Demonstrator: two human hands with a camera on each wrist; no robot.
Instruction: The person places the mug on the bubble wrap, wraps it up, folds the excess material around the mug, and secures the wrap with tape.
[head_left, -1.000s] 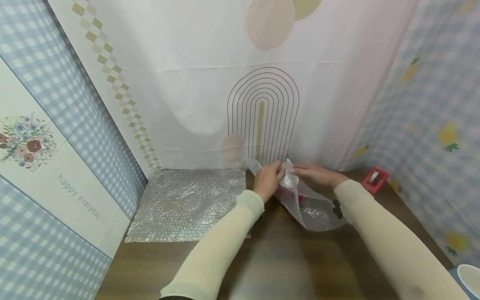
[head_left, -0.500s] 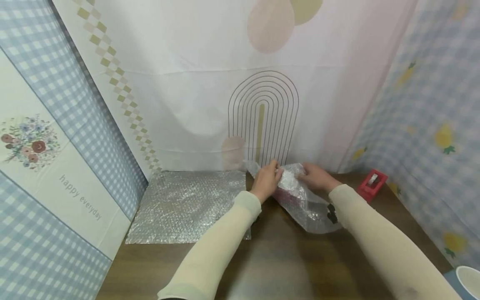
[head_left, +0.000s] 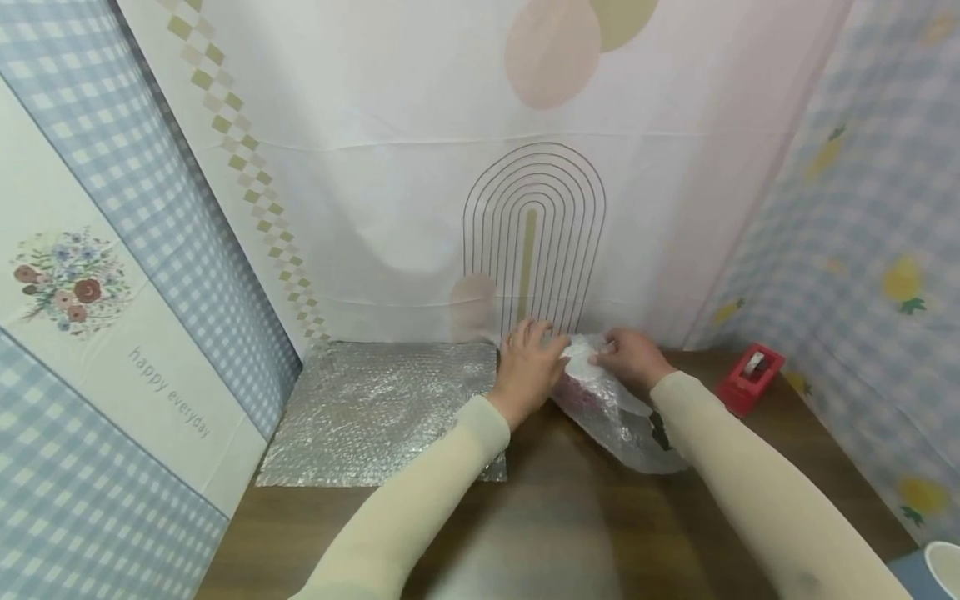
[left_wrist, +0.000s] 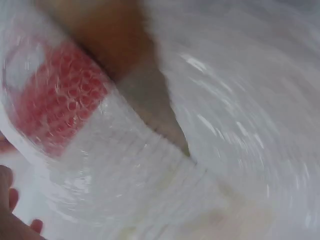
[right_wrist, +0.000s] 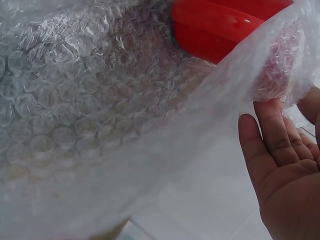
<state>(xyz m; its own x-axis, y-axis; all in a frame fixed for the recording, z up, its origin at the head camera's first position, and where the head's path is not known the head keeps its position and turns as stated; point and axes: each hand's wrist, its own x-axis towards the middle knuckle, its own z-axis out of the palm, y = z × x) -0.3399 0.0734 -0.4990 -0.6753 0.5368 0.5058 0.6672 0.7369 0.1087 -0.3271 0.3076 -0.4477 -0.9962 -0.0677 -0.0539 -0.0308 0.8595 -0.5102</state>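
Note:
A clear sheet of bubble wrap [head_left: 600, 408] is folded over a red object at the back of the table, right of centre. In the right wrist view that red object [right_wrist: 220, 30] is glossy plastic, partly under the film; its kind is hard to tell. My right hand [head_left: 636, 358] pinches the far edge of the wrap between thumb and fingers. Against the left side of the bundle, my left hand [head_left: 527, 367] lies with fingers spread and loosely bent, touching the wrap. Bubbles show over the red part [left_wrist: 65, 100] in the left wrist view.
A second flat bubble wrap sheet [head_left: 382, 417] lies on the left of the brown table [head_left: 555, 517]. To the right stands a red tape dispenser [head_left: 750, 379]. A blue and white cup [head_left: 930, 571] is at the lower right corner. Printed cloth [head_left: 375, 208] closes the back.
My right hand has brought the wrap's far edge down over the red object, which is now covered. My left hand's fingers have loosened and spread. The view has shifted slightly.

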